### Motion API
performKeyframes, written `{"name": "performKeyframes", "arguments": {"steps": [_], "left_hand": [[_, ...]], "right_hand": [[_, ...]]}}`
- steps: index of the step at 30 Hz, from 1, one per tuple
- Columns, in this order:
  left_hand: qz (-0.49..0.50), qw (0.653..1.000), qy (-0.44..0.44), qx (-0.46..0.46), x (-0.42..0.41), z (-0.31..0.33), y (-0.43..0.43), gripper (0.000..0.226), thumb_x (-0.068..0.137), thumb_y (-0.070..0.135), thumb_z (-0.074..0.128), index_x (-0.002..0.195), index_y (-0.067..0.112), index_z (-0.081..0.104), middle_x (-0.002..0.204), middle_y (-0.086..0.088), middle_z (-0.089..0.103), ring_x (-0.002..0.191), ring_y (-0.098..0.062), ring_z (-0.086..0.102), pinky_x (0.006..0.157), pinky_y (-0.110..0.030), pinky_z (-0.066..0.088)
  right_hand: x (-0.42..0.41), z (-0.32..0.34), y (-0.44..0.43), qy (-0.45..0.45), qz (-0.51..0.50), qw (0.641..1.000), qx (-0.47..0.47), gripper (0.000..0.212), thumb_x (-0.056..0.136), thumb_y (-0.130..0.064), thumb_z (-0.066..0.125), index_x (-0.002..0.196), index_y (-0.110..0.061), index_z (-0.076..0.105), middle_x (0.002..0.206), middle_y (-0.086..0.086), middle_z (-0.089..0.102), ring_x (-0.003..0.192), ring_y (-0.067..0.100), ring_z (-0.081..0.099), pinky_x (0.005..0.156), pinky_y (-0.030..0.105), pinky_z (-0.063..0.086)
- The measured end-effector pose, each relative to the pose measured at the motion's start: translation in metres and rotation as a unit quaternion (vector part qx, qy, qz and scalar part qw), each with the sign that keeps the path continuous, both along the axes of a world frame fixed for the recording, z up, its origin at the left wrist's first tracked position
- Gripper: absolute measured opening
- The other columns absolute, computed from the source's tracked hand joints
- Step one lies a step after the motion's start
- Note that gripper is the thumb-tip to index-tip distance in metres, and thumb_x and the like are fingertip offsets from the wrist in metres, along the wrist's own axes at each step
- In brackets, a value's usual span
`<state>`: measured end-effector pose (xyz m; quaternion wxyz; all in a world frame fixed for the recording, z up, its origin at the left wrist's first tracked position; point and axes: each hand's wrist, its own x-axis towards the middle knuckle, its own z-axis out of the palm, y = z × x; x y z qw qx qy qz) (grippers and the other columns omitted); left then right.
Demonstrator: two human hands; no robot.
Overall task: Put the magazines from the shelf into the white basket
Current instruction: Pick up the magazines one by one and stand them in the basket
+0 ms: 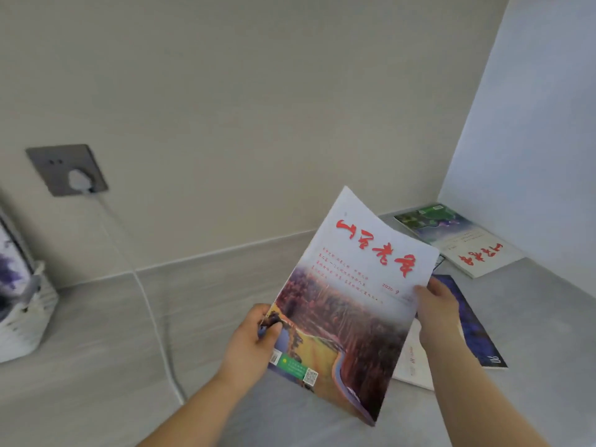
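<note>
A magazine [351,304] with red characters on a white top and a reddish landscape below is held up above the grey shelf. My left hand [258,340] pinches its left edge and my right hand [435,308] grips its right edge. On the shelf in the back right corner lies a magazine [464,240] with a green cover. A dark blue magazine [474,327] and a white one [412,362] lie partly hidden under the held one. The white basket [22,321] stands at the far left edge, with a magazine [9,266] upright in it.
A grey wall socket [66,169] holds a white plug, and its white cable [151,304] runs down the wall and across the shelf surface [96,366]. A white side wall [532,140] closes the shelf on the right.
</note>
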<state>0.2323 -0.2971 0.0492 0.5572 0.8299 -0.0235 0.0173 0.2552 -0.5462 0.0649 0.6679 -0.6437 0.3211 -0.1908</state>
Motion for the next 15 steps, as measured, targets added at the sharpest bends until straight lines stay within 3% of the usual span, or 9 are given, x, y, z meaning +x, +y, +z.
{"name": "performKeyframes", "arguments": {"steps": [3, 7, 9, 12, 15], "left_hand": [[0.049, 0.998, -0.028, -0.021, -0.004, 0.009, 0.048, 0.036, 0.086, 0.001, 0.048, 0.075, 0.036, 0.048, 0.074, 0.012, 0.058, 0.07, -0.002, 0.053, 0.055, -0.003, 0.039], [0.115, 0.991, -0.07, -0.027, -0.007, 0.022, 0.123, 0.03, 0.087, 0.002, 0.046, 0.084, 0.031, 0.049, 0.077, 0.009, 0.06, 0.074, -0.004, 0.054, 0.06, -0.002, 0.039], [0.137, 0.987, -0.072, -0.04, -0.008, 0.029, 0.165, 0.034, 0.084, -0.006, 0.048, 0.085, 0.028, 0.051, 0.079, 0.005, 0.062, 0.076, -0.009, 0.056, 0.06, 0.001, 0.039], [0.159, 0.985, -0.062, -0.034, -0.012, 0.036, 0.233, 0.031, 0.08, -0.011, 0.051, 0.09, 0.018, 0.053, 0.088, -0.006, 0.063, 0.084, -0.015, 0.057, 0.066, -0.005, 0.041], [0.222, 0.973, -0.051, -0.027, -0.02, 0.037, 0.3, 0.027, 0.081, -0.009, 0.052, 0.102, 0.008, 0.054, 0.094, -0.009, 0.062, 0.087, -0.018, 0.056, 0.071, -0.009, 0.041]], "right_hand": [[0.011, 0.027, 0.051, -0.045, 0.061, 0.997, -0.016, 0.023, 0.086, 0.002, 0.043, 0.093, -0.016, 0.055, 0.085, 0.004, 0.058, 0.071, 0.016, 0.056, 0.062, 0.024, 0.042], [0.025, 0.058, 0.132, -0.107, 0.139, 0.984, -0.025, 0.026, 0.082, 0.009, 0.046, 0.094, -0.009, 0.059, 0.096, 0.009, 0.061, 0.086, 0.023, 0.056, 0.073, 0.033, 0.043], [0.031, 0.071, 0.173, -0.127, 0.185, 0.974, -0.031, 0.023, 0.082, 0.009, 0.046, 0.093, -0.008, 0.058, 0.084, 0.008, 0.062, 0.073, 0.022, 0.057, 0.061, 0.025, 0.045], [0.04, 0.085, 0.237, -0.151, 0.255, 0.954, -0.044, 0.023, 0.083, 0.008, 0.049, 0.074, -0.012, 0.057, 0.064, -0.005, 0.062, 0.049, 0.001, 0.059, 0.04, 0.011, 0.044], [0.048, 0.096, 0.306, -0.165, 0.332, 0.928, -0.034, 0.031, 0.083, 0.011, 0.047, 0.067, -0.016, 0.053, 0.045, -0.014, 0.065, 0.042, -0.006, 0.058, 0.041, 0.009, 0.047]]}}
